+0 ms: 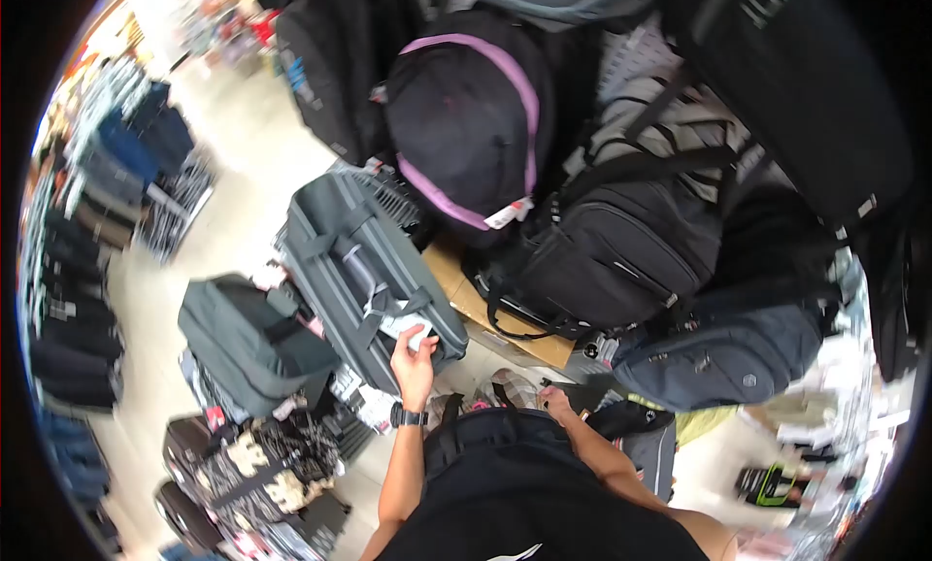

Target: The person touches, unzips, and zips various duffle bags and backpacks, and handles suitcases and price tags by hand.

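My left hand [414, 365], with a dark watch on the wrist, pinches a white paper tag [398, 326] on a dark grey duffel bag [340, 241]. Straps cross that bag's top. Low in front of my body, my right hand [556, 403] is closed beside a small dark item, and what it grips is hidden. Between my hands lies the top of a black bag [500, 427] close against my torso. To the left of the duffel stands another grey-green bag [248, 343].
Ahead are a black backpack with pink trim [461, 119], a large black backpack [621, 255] and a navy backpack [728, 357]. A cardboard box [519, 338] sits beneath. Patterned bags [262, 474] stand lower left. Clothes racks [73, 299] line the far left, past pale floor [228, 139].
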Tool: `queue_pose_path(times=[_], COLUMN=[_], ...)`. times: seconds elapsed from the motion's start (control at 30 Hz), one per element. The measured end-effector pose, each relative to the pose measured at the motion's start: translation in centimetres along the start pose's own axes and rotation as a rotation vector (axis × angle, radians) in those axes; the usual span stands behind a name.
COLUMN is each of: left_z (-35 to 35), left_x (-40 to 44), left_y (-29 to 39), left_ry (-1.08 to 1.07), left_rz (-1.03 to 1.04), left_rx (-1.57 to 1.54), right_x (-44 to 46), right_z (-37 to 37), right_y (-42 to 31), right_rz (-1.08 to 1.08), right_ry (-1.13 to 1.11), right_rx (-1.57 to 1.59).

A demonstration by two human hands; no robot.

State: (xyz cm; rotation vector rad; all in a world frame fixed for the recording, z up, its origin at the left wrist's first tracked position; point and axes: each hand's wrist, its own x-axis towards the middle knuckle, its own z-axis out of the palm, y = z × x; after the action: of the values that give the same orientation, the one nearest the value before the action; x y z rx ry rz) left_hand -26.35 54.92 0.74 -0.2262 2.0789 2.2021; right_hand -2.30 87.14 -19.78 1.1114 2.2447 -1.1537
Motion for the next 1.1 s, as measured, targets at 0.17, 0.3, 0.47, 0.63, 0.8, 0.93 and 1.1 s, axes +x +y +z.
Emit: queue_pose_path(times=[0.17,0.3,0.47,0.63,0.8,0.93,1.1], left_z=[-1.0,-1.7,0.2,3.7,11.3,18.4,24.5], left_x=[-0.4,-0.6,0.1,0.6,-0.7,-3.0,-5.1], left_y=[-0.2,2.0,7.1,9.9,16.7,20.0,20.4], left_ry=[-0.238,-0.48,-0.526,-0.525,-0.536,-0.703,-0.858], left_rz=[-0.068,-0.199,-0.327,-0.068,0.278,0.422,0.587], left_rx=[-0.011,0.113,0.366,0.873,0.816,0.478,0.368], right_x=[-0.4,-2.1,-0.3,-3.4,-10.1,-11.5,-12.6], right_z=[1.0,-1.1,-4.9,-14.6,-22.6,-24.6,-25.6], right_y=[1.5,-2.0,-5.9,-15.4,-23.2,-26.0,-27.2], right_rz=[0.054,0.111,-0.077,-0.484,-0.68,-0.712,-0.782], right_ry=[0.108,-0.021,0.244,0.842,1.038,1.025,1.065], right_rx=[0.134,0.432,0.532,0.837,0.824,0.632,0.534])
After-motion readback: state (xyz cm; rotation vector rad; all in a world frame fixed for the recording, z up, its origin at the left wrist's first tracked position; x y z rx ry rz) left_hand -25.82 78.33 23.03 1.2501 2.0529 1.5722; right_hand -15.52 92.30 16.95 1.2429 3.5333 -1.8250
